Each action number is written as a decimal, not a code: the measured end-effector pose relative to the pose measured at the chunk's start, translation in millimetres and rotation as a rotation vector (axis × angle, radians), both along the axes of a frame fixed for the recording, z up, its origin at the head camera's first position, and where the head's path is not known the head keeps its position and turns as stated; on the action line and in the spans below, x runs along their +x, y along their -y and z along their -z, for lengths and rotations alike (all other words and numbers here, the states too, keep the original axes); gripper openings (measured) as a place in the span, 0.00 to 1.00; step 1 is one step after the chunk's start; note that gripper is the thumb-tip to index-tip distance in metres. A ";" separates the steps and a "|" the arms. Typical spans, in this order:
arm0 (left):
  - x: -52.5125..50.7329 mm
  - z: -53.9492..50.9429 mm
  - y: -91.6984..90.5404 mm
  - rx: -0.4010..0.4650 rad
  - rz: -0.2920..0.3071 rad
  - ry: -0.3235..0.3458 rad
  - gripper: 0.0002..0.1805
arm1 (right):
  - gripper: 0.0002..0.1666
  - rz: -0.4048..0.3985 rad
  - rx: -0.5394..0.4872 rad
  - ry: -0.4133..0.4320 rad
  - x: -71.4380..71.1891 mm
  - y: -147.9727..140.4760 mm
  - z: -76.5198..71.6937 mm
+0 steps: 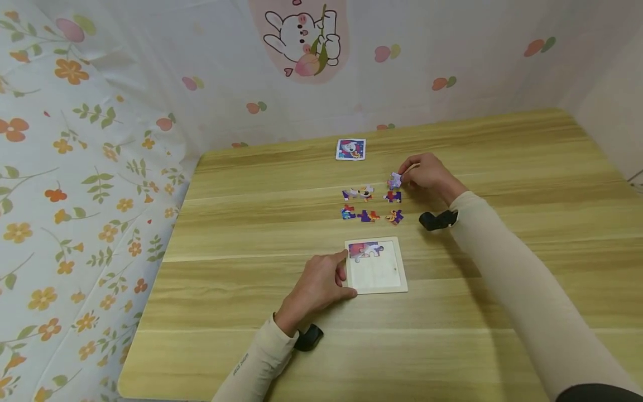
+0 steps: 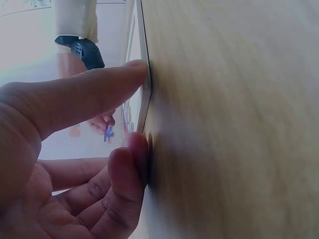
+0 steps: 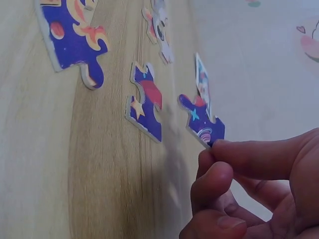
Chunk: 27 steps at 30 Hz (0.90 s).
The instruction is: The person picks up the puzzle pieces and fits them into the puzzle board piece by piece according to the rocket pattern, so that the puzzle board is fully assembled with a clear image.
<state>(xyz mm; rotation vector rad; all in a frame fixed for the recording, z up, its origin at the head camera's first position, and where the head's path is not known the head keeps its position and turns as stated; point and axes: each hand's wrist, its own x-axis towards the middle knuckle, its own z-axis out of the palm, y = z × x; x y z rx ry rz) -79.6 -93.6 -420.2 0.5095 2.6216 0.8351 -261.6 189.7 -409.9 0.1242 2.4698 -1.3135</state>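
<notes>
My right hand (image 1: 426,171) pinches a purple jigsaw piece (image 3: 202,119) between thumb and fingertips, lifted off the tabletop in the right wrist view. Close by lies another jigsaw piece (image 1: 393,196), with a star on it in the right wrist view. At the front, my left hand (image 1: 317,282) grips the lower left side of a square wooden puzzle board (image 1: 403,273). The thumb is at its bottom corner and the fingers are curled against its left edge, as the left wrist view shows. Joined jigsaw pieces (image 1: 365,250) fill the board's upper left part.
Several loose pieces, among them an orange-and-purple one (image 1: 369,216) and one at the right (image 1: 394,217), lie between the board and a small picture card (image 1: 350,149). The wooden table (image 1: 241,234) meets a patterned cloth (image 1: 221,67) at the back and left.
</notes>
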 end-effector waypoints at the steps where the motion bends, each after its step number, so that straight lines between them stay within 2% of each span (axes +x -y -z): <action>1: 0.2 -0.1 0.2 0.001 0.000 0.000 0.44 | 0.11 -0.003 -0.008 0.008 0.4 -0.5 -0.5; 4: 0.5 0.1 0.5 0.007 0.001 0.002 0.44 | 0.12 -0.025 -0.008 0.029 3.3 -1.5 -2.2; 10: 0.5 0.3 1.0 0.011 0.009 -0.014 0.43 | 0.14 -0.138 -0.015 0.039 14.0 -2.4 -6.1; 15: 0.1 -0.3 0.8 0.016 0.012 -0.016 0.42 | 0.17 -0.215 -0.058 0.063 26.7 -0.7 -8.1; 19: -0.3 -0.6 1.0 0.013 0.008 -0.011 0.42 | 0.20 -0.246 -0.106 0.087 35.6 0.5 -7.3; 23: -1.3 -1.3 0.6 -0.025 0.002 -0.026 0.41 | 0.18 -0.279 -0.114 0.092 45.3 3.6 -7.7; 27: -2.4 -3.0 -1.0 -0.099 -0.002 -0.062 0.40 | 0.15 -0.339 -0.107 0.107 55.2 6.6 -6.0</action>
